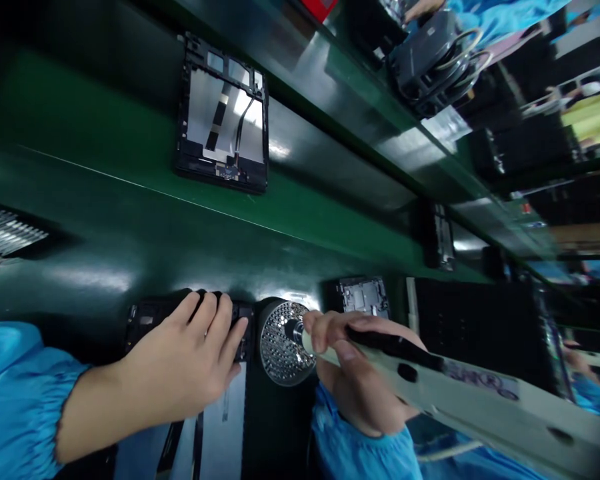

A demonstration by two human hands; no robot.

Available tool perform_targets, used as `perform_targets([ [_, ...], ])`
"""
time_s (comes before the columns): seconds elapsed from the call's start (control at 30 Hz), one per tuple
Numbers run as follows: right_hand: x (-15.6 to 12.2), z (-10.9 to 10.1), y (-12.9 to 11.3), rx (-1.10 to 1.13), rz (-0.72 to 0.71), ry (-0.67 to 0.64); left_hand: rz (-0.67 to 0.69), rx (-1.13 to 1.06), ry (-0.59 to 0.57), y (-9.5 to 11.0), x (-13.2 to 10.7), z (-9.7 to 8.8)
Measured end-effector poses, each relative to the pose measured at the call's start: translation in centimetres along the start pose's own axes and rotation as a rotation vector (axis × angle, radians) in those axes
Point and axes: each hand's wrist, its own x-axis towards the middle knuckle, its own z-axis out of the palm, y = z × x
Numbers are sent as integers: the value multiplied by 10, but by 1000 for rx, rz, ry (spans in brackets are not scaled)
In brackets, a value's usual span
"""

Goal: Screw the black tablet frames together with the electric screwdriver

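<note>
**Green table (130,247): left hand (190,357) on a tablet (225,417), right hand (363,373) round a driver (460,400)**

Far left, beyond the left hand, lies a ridged metal piece (10,230). The left hand is palm down on the tablet's upper end, fingers loosely bent; whether it grips the edge I cannot tell. Well beyond that hand lies a second tablet (223,120), insides showing. Between the hands is a dish (276,360), just beside the tablet. The right hand is closed round the driver, tip at the dish, contact unclear. Just beyond this hand sits a frame (365,297).
</note>
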Motion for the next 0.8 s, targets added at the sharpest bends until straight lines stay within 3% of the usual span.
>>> perform_targets([
  [0.13,-3,0,1,9,2,25,2,-5,-17,0,-2,2],
  [0.23,-3,-2,-17,-25,43,23,-6,-1,21,1,-3,2],
  [0.37,2,1,-55,-133,229,-120,3,0,20,0,-3,1],
  [0.43,3,9,-64,-154,231,-210,7,2,-3,-1,-2,0],
  [0.57,-1,28,-58,-180,112,-227,0,-5,-15,0,0,-1],
  [0.63,-2,31,-54,-199,133,-234,-7,-10,-7,1,0,0],
  [0.73,0,28,-52,-185,191,-389,-13,-13,3,3,0,1],
  [0.8,1,28,-53,-183,182,-368,-17,-12,10,3,-1,1],
])
